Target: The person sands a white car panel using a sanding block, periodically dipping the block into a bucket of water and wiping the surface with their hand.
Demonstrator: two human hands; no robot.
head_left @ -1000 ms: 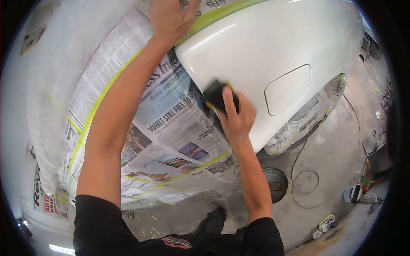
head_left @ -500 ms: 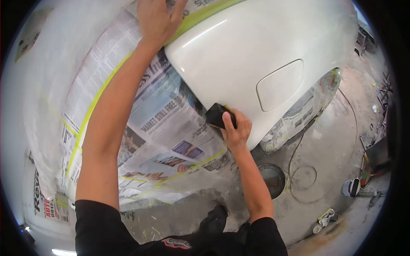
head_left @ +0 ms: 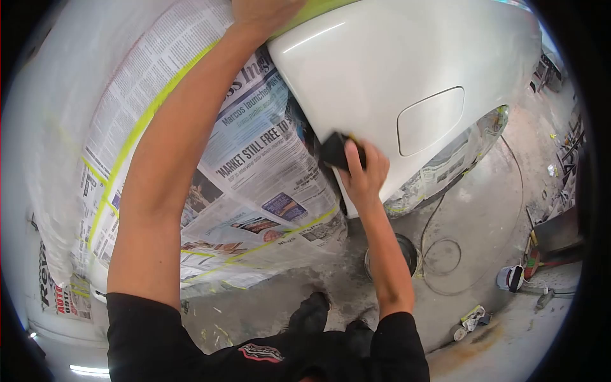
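My right hand grips a black sanding block, thumb on top, against the lower left edge of a white car body panel. A yellow bit shows at the block's upper edge. Beside it, newspaper masking covers the neighbouring part of the car up to the panel's edge. At the top of the view my left hand rests by the yellow-green masking tape along the panel's upper edge. Its thumb stretches out to the right; the other fingers are cut off by the frame.
A fuel flap is set into the panel. Newspaper covers the wheel below it. A hose lies looped on the concrete floor near a round dark pan. A white container stands farther right.
My right hand and the block have moved up and slightly right along the panel's edge. The view has shifted, and my left hand is now mostly past the top edge.
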